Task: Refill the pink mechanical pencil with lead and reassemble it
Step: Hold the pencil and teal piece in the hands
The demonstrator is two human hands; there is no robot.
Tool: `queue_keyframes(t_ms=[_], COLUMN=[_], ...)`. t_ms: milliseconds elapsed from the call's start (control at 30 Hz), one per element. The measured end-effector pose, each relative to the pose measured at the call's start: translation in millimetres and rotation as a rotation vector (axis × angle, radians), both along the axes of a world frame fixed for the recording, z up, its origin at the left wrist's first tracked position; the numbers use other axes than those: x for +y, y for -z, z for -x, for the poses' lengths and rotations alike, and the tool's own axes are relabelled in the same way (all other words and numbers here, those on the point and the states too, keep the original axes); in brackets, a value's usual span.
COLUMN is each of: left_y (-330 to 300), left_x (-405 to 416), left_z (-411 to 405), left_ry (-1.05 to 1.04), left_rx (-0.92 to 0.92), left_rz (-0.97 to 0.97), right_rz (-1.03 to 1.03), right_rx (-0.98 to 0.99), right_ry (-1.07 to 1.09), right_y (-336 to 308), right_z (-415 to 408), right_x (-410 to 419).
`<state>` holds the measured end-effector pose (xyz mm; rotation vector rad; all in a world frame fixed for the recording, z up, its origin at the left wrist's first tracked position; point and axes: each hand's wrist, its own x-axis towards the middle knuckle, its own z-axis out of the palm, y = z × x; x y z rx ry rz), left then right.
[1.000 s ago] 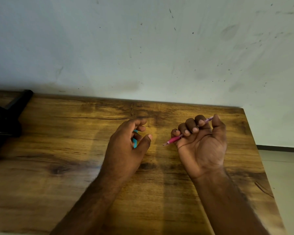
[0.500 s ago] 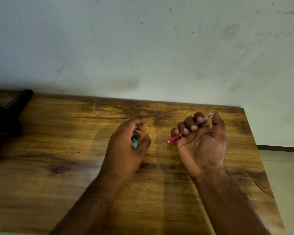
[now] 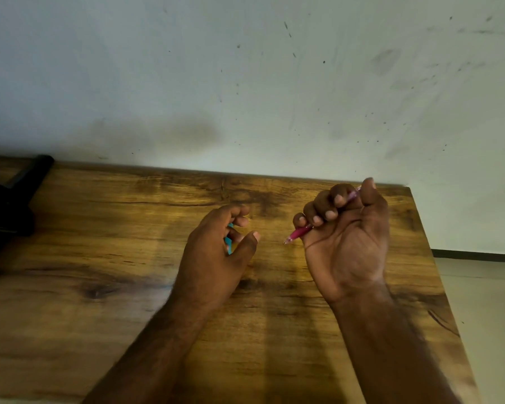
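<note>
Right hand: palm up, fingers curled round slim pink plastic mechanical pencil; tip pointing toward 8 o'clock, rear end emerging by thumb at 1 o'clock. No lettering readable on barrel.
Left hand: back to camera, fingers curled over small flat blue plastic item, mostly hidden; label unreadable.
Brown wood-grain table: under both hands.
Black object: 9 o'clock edge.

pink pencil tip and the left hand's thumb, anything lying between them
Nothing: the head view shows only bare wooden table between the pink mechanical pencil tip and the left hand.
</note>
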<state>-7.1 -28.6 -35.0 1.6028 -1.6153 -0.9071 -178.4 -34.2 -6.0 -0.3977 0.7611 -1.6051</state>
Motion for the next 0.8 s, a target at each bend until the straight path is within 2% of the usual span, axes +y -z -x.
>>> queue_keyframes(t_ms=[567, 800], left_y=[-8, -9], left_x=[-3, -2], left_z=[-4, -2], left_ry=[-0.034, -0.027], left_rx=[0.087, 0.118], left_rz=[0.027, 0.029], right_rz=[-0.039, -0.037], right_rx=[0.018, 0.169], right_ry=[0.024, -0.029], right_y=[-25, -35], right_z=[-8, -7], right_x=[-6, -10])
